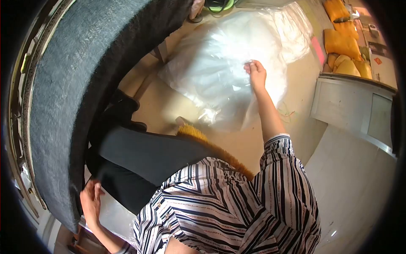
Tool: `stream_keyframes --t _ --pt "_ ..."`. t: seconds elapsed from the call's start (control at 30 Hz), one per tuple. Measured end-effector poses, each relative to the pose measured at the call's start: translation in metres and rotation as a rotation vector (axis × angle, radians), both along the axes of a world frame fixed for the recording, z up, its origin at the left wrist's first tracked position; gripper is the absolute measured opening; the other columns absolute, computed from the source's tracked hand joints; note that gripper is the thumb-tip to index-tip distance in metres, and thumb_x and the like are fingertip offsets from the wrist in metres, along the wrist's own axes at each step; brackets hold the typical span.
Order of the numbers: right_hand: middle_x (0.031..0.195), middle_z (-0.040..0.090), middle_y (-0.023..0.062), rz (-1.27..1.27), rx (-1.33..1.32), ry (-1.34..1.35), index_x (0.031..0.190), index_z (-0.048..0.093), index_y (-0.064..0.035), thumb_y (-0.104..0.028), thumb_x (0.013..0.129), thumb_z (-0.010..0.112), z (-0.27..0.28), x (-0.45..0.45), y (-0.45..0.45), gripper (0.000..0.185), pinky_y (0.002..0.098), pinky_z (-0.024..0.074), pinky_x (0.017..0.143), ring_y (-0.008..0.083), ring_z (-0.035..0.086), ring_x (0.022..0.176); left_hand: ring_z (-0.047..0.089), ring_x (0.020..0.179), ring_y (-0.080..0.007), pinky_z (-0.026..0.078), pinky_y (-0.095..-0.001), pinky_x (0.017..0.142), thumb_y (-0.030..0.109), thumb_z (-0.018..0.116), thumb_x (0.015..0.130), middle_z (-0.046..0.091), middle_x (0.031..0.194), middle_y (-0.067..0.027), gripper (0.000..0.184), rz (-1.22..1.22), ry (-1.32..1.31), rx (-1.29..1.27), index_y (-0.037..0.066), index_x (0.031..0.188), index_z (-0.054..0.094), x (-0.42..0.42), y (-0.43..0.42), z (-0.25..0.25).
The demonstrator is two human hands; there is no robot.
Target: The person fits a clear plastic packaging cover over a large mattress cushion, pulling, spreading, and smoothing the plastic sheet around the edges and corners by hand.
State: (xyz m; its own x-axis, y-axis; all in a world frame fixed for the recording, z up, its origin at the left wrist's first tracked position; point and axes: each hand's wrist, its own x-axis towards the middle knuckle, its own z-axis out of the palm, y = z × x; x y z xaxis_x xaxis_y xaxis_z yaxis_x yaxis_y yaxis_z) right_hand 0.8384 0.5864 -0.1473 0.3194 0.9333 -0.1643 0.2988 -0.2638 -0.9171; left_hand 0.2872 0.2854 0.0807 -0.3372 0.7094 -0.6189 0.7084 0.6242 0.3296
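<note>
My right hand (256, 75) is stretched out over a large, shiny clear plastic bag (220, 55) with pale contents, lying on the floor. Its thumb and fingers are pinched together. What they hold, if anything, is too small to make out against the bright plastic. Low on the left, my left hand (90, 201) hangs near the edge of a table covered with grey fleecy cloth (84, 72). Its fingers are loosely bent and apart, with nothing in them. My dark-trousered legs (144, 152) lie between the two hands.
A yellow fuzzy seat cover (192, 132) shows beneath me. Beyond the bag lies more crumpled clear plastic (294, 29). To the right stands a grey metal-framed cabinet (342, 99), with orange-yellow bags (341, 44) behind it. A green item (220, 5) sits at the top.
</note>
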Motion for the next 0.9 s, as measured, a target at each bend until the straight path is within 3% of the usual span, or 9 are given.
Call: stream_keyframes --t 0.07,0.13,0.27,0.33,0.47,0.53,0.6,0.7,0.9 --pt "0.084 0.063 0.0068 0.138 0.182 -0.053 0.095 0.060 0.0001 -0.005 0.089 0.047 0.020 -0.010 -0.004 0.015 0.0257 0.0466 0.074 0.0127 0.060 0.083 0.062 0.065 -0.0211 0.047 -0.0306 0.062 0.015 0.056 0.089 0.062 0.076 -0.0163 0.019 -0.113 -0.012 0.055 -0.002 0.096 0.059 0.030 0.049 0.008" --pt "0.088 0.064 0.0066 0.448 0.355 -0.304 0.095 0.061 0.0002 -0.004 0.088 0.050 0.051 -0.039 -0.017 0.014 0.0245 0.0458 0.074 0.0140 0.060 0.082 0.064 0.074 -0.0224 0.048 -0.0300 0.068 0.010 0.057 0.087 0.063 0.085 -0.0158 0.017 -0.282 -0.129 0.445 -0.002 0.099 0.059 0.060 0.089 -0.009" --pt "0.084 0.063 0.0043 0.646 0.134 0.056 0.093 0.062 -0.0004 -0.003 0.086 0.053 0.092 -0.100 -0.055 0.012 0.0237 0.0455 0.074 0.0124 0.059 0.079 0.055 0.112 -0.0224 0.042 -0.0329 0.095 0.010 0.063 0.083 0.057 0.120 -0.0126 0.046 -0.463 -0.472 0.737 0.002 0.126 0.049 0.141 0.168 -0.048" --pt "0.082 0.062 0.0036 0.748 0.122 0.134 0.094 0.062 -0.0004 -0.002 0.085 0.054 0.124 -0.122 -0.076 0.011 0.0237 0.0457 0.073 0.0117 0.058 0.077 0.054 0.110 -0.0208 0.040 -0.0318 0.096 0.013 0.067 0.080 0.058 0.118 -0.0109 0.054 -0.380 -0.754 0.889 0.003 0.129 0.046 0.188 0.196 -0.069" --pt "0.081 0.061 0.0035 0.900 0.240 0.125 0.091 0.061 0.0011 0.000 0.085 0.054 0.158 -0.139 -0.097 0.010 0.0258 0.0472 0.070 0.0109 0.057 0.074 0.059 0.093 -0.0132 0.045 -0.0272 0.081 0.023 0.071 0.078 0.064 0.103 -0.0096 0.044 -0.545 -1.153 0.395 0.006 0.117 0.058 0.209 0.191 -0.109" --pt "0.081 0.060 0.0041 0.756 0.191 0.328 0.090 0.061 0.0014 0.000 0.085 0.054 0.163 -0.133 -0.105 0.008 0.0266 0.0479 0.068 0.0112 0.057 0.073 0.061 0.071 -0.0114 0.046 -0.0282 0.064 0.028 0.068 0.080 0.066 0.077 -0.0058 0.024 -0.620 -1.048 0.226 0.005 0.088 0.069 0.198 0.169 -0.111" --pt "0.085 0.059 0.0064 0.650 0.306 0.405 0.093 0.057 -0.0015 -0.001 0.086 0.053 0.159 -0.122 -0.094 0.008 0.0276 0.0482 0.071 0.0130 0.057 0.072 0.060 0.073 -0.0189 0.043 -0.0317 0.068 0.030 0.069 0.078 0.063 0.077 -0.0076 0.025 -0.875 -0.970 0.331 0.005 0.082 0.069 0.183 0.171 -0.109" --pt "0.092 0.059 0.0081 0.505 0.540 0.531 0.098 0.054 -0.0043 -0.004 0.088 0.054 0.159 -0.117 -0.089 0.010 0.0299 0.0478 0.075 0.0158 0.058 0.078 0.056 0.083 -0.0239 0.038 -0.0343 0.076 0.030 0.069 0.076 0.060 0.081 -0.0093 0.025 -0.876 -0.434 0.608 0.005 0.078 0.068 0.163 0.151 -0.129" --pt "0.111 0.055 0.0105 0.282 0.980 0.547 0.105 0.050 -0.0067 -0.005 0.090 0.052 0.233 -0.112 -0.039 0.016 0.0361 0.0459 0.088 0.0216 0.055 0.102 0.052 0.103 -0.0246 0.032 -0.0391 0.094 0.026 0.073 0.069 0.060 0.102 -0.0074 0.026 -0.824 -0.140 0.777 0.005 0.083 0.067 0.126 0.158 -0.153"
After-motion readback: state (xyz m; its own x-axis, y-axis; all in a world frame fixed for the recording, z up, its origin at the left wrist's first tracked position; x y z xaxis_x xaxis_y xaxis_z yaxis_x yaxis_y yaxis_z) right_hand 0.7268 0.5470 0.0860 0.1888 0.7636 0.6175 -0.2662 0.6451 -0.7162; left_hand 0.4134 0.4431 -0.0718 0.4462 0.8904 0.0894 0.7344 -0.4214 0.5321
